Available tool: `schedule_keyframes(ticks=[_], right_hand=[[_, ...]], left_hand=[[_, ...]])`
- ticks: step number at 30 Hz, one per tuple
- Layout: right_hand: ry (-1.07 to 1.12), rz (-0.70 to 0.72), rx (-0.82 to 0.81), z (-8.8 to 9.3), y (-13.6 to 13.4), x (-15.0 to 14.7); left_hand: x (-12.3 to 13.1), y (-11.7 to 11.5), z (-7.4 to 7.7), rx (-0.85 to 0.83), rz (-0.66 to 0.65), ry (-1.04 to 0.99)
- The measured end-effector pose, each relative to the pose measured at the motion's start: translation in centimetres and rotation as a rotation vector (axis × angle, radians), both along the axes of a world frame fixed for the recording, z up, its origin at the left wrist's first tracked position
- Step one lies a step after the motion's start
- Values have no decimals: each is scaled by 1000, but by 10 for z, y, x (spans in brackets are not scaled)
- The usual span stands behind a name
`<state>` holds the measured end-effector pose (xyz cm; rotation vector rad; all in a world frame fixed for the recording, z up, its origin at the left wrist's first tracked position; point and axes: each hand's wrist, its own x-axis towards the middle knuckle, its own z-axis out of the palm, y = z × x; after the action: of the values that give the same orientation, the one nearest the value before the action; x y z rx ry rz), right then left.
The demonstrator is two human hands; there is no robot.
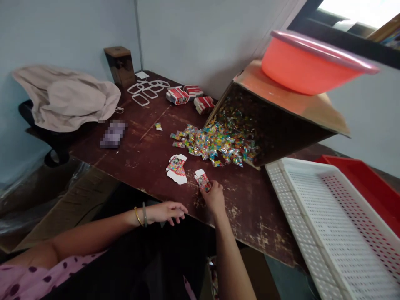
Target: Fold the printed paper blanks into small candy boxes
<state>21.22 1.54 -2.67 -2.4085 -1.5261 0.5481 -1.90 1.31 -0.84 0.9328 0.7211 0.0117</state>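
My right hand (215, 196) grips a small printed carton (203, 181) with a raised white flap, low over the table near its front edge. My left hand (166, 212) hovers at that edge, fingers loosely bent and apart, with nothing in it. Left of the held carton lies a small pile of flat printed cartons (176, 167) with white flaps. Beyond them, many little clear packets of colourful candy (209, 141) spill from a cardboard box (281, 125) lying on its side. A single candy packet (158, 126) rests apart to the left.
Red-striped bundles of cartons (178, 96) and white loops (140, 99) sit at the back of the brown table (140, 154). A pink basin (309, 66) tops the cardboard box. White (331, 208) and red trays (359, 175) occupy the right side. A beige cloth (68, 98) lies at left.
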Motion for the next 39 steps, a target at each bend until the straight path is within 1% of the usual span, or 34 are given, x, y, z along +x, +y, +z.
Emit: schedule_keyframes(ticks=[4, 6, 7, 8, 9, 11, 12, 13, 14, 15, 17, 18, 19, 20, 21, 24, 26, 28, 30, 32, 34, 35, 36, 39], right_hand=[[6, -74, -22, 3, 7, 15], [41, -90, -5, 10, 9, 19], [71, -94, 13, 14, 8, 17], [107, -95, 37, 18, 4, 12], [142, -93, 62, 22, -2, 5], [270, -63, 135, 30, -21, -19], [354, -29, 179, 33, -32, -33], [429, 19, 233, 36, -43, -46], [462, 70, 297, 39, -53, -58], [451, 123, 366, 41, -60, -67], [322, 228, 459, 47, -67, -76], [267, 273, 470, 49, -68, -76], [257, 307, 455, 51, -67, -73], [294, 329, 420, 52, -66, -70], [362, 336, 373, 53, -65, -66], [621, 272, 245, 56, -67, -57], [709, 237, 233, 58, -72, -57], [676, 212, 295, 60, -77, -62], [604, 216, 338, 62, -82, -69], [582, 229, 313, 62, -85, -76], [631, 234, 252, 62, -88, -78], [681, 223, 224, 63, -89, -77], [750, 220, 198, 65, -91, -74], [980, 287, 151, 74, -97, -64]], left_hand=[[4, -1, -4, -13, -12, -20], [6, -1, -2, -19, -12, -40], [6, -1, -1, -24, 13, -53], [7, -1, 0, -29, 67, -70], [8, 0, 2, -33, 151, -93], [11, 3, 4, -42, 355, -149], [12, 4, 6, -50, 445, -174], [14, 6, 7, -64, 508, -193], [15, 7, 8, -85, 539, -201], [15, 8, 8, -112, 529, -195], [15, 7, 10, -160, 438, -156], [15, 6, 11, -179, 379, -133], [14, 3, 12, -195, 324, -109], [13, 1, 13, -208, 279, -91], [13, -2, 15, -219, 250, -80], [13, -10, 21, -252, 225, -61], [15, -12, 26, -268, 244, -57], [15, -13, 31, -284, 246, -59], [15, -14, 34, -296, 229, -52], [13, -17, 37, -301, 221, -18], [9, -20, 39, -304, 210, 24], [6, -20, 41, -306, 177, 30], [3, -18, 42, -306, 108, 17], [-6, -11, 44, -257, -228, -105]])
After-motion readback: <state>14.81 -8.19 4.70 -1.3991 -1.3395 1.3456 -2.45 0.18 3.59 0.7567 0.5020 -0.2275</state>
